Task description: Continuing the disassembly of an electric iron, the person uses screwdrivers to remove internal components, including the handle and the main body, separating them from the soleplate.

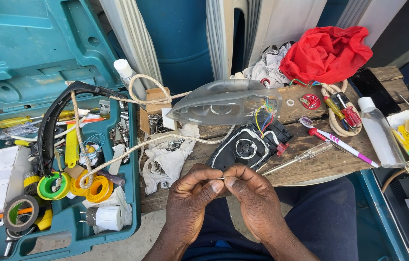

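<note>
Weathered planks formed the table [306, 145], crowded with a toothbrush [337, 141], a clear-handled screwdriver [297, 159], a clear plastic bottle [380, 130] and a red cloth [327, 52]. At its near edge, the left hand [191, 198] and the right hand [252, 198] met fingertip to fingertip, both pinching a small thin metal piece [223, 178] between thumb and forefinger. Just beyond them lay a black iron base [250, 146], its coloured wires rising into a grey translucent iron cover [223, 102]. On the left stood an open teal toolbox [25, 58] holding tape rolls [76, 186].
</note>
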